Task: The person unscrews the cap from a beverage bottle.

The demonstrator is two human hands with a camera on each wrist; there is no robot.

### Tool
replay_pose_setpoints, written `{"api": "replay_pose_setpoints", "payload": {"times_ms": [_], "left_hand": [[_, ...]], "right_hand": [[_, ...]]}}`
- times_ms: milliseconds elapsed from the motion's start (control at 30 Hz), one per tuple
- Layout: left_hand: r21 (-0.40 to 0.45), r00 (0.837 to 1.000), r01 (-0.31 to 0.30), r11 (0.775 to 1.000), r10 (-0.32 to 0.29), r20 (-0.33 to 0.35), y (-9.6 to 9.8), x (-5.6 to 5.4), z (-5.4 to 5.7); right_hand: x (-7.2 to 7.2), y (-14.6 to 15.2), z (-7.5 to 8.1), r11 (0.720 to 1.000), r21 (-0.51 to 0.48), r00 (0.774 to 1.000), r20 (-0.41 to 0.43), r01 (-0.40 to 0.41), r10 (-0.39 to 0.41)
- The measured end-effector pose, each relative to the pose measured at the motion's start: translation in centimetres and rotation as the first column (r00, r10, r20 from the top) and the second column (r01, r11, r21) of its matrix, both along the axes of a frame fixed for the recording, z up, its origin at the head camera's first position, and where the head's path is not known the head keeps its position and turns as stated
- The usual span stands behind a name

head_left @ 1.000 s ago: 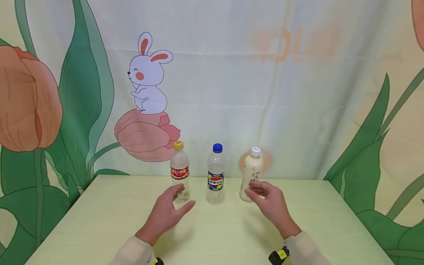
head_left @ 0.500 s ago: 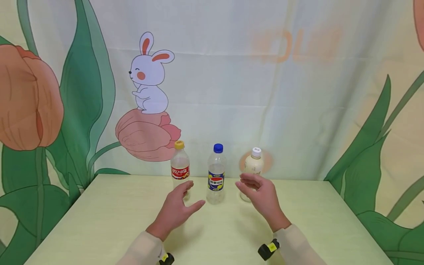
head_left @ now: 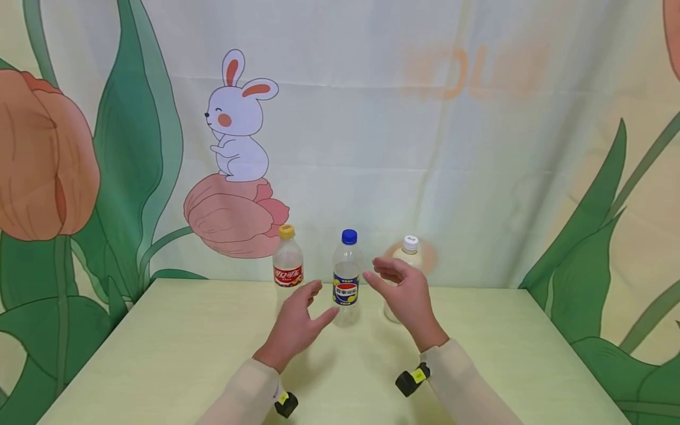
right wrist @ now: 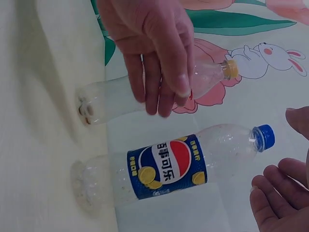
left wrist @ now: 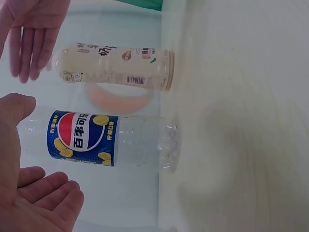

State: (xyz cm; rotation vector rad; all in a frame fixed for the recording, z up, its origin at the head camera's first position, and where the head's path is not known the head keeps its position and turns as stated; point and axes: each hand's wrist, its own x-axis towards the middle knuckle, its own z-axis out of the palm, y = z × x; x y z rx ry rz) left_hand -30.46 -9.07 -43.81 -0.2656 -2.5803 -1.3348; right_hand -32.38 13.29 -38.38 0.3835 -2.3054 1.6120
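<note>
Three plastic bottles stand upright in a row at the table's back. In the middle is a clear bottle with a blue cap and blue Pepsi label [head_left: 346, 290]. To its left stands a clear bottle with a yellow cap and red label [head_left: 288, 273], its lower part hidden by my left hand [head_left: 297, 324]. On the right a cream-coloured bottle with a white cap [head_left: 410, 251] is partly covered by my right hand [head_left: 406, 298]. Both hands hover in front of the blue-capped bottle [left wrist: 82, 137], one to each side, fingers loosely bent and holding nothing. No contact with it shows.
The pale yellow table [head_left: 175, 354] stretches to both sides of the bottles. Close behind them hangs a curtain [head_left: 340, 147] printed with a rabbit and tulips. Each wrist carries a small black camera [head_left: 408, 382].
My left hand has moved right and forward, my right hand left and forward, so both are nearer the middle bottle. The bottles have stayed in place.
</note>
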Motion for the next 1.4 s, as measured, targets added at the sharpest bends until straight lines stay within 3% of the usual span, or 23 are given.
{"api": "replay_pose_setpoints", "payload": {"times_ms": [433,1167,1400], "left_hand": [[0.057,0.999,-0.043,0.997,0.041,0.025,1.7,-2.2,0.1],[0.159,0.994,-0.060,0.985,0.044,0.100,4.1,-5.1,-0.2],[0.188,0.994,-0.067,0.980,0.050,0.094,4.3,-5.9,-0.4]], "right_hand": [[-1.3,-2.3,2.0,0.998,-0.046,0.999,-0.037,0.036,-0.037],[-4.2,-4.4,3.4,0.997,-0.048,0.998,-0.026,0.062,-0.064],[-5.0,-4.6,3.3,0.997,-0.044,0.998,0.000,0.058,-0.058]]}}
